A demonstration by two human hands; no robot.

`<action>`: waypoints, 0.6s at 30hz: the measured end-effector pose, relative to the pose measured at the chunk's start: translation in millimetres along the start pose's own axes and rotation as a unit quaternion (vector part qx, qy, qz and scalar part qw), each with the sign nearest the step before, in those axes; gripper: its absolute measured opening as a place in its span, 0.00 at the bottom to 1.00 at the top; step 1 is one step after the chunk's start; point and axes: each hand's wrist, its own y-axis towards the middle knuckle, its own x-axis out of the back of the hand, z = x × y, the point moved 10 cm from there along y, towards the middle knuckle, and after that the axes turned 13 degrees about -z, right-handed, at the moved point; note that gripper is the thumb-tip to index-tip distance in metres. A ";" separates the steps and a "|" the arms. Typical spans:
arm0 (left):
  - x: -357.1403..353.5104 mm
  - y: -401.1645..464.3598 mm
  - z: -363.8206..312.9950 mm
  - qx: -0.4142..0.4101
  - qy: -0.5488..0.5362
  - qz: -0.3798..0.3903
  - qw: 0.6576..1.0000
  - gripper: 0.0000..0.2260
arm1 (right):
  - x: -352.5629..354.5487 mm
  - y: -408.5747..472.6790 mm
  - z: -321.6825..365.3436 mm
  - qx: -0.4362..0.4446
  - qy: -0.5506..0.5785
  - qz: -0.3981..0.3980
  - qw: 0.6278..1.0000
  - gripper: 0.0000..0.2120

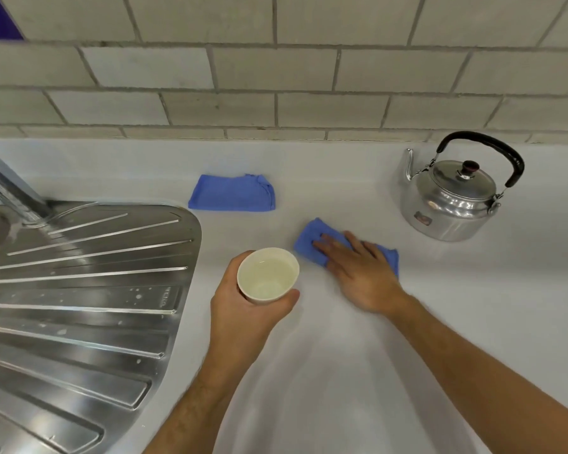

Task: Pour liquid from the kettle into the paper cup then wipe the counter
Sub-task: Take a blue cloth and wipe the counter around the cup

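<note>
on the white counter (341, 371), left hand (243, 309) grips the upright paper cup (268, 276), liquid inside. right hand (361, 273) lies flat, fingers spread, on a blue cloth (312, 239) angled toward the kettle (453, 198), spout pointing left; bare counter nearer the viewer.

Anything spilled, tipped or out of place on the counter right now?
Nothing stands out. The kettle stands upright with its lid on, the paper cup is held level in the left hand with liquid inside, and the right hand presses a blue cloth flat. No puddle shows on the counter.
</note>
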 end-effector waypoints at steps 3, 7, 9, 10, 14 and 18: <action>0.8 4.0 -0.1 -0.004 0.009 -0.007 1.000 0.28 | -4.8 47.3 -32.4 -0.080 -0.001 -0.002 0.997 0.23; 1.3 7.8 -2.9 -0.006 0.009 -0.012 1.000 0.29 | -12.4 99.2 -36.0 -0.121 -0.016 -0.015 0.992 0.25; 3.2 7.6 -6.3 -0.010 0.007 -0.014 1.000 0.29 | -14.9 109.5 -28.6 -0.130 -0.012 -0.020 0.991 0.25; 4.7 7.1 -8.1 -0.013 0.005 -0.014 1.000 0.29 | -16.6 109.1 -23.7 -0.130 -0.011 -0.022 0.991 0.25; 10.9 4.8 -14.0 -0.016 -0.003 -0.014 1.000 0.29 | -23.3 88.9 12.2 -0.108 -0.007 -0.020 0.994 0.24; 18.9 1.0 -21.0 -0.016 -0.020 -0.016 1.000 0.29 | -26.5 63.0 68.9 -0.048 -0.009 0.018 0.999 0.26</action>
